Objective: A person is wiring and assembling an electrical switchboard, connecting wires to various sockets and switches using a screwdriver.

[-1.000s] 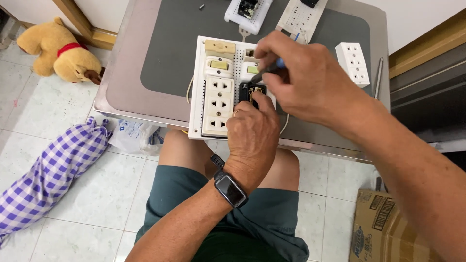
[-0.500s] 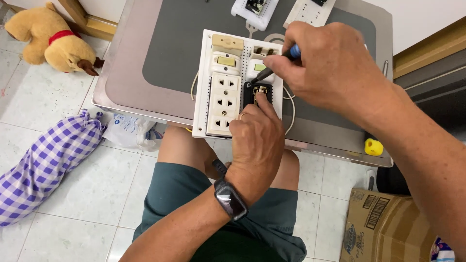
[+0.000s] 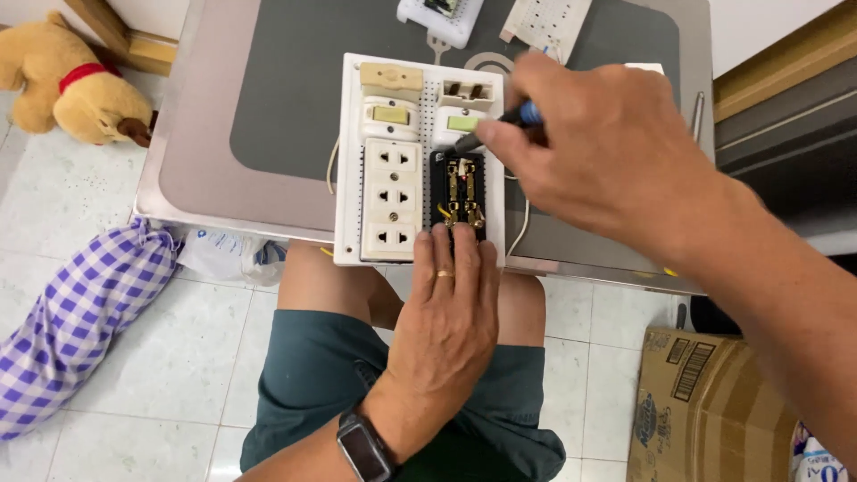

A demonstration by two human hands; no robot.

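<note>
The left hand (image 3: 446, 312) presses flat to steady the white socket panel (image 3: 420, 156) on the surface (image 3: 268, 116), while the right hand (image 3: 607, 152) pinches a screwdriver (image 3: 495, 127) over its opened black socket (image 3: 458, 192).

Glossy cream plastic socket board (image 3: 350, 161) on a matt grey mat (image 3: 295, 98), brushed-metal table (image 3: 178, 192).

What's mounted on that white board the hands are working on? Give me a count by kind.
On the white board, between the left hand and the right hand holding a screwdriver:
Cream socket strip: 1
Opened black socket: 1
Rocker switches: 2
Cream blocks on top: 2
Total: 6
</note>
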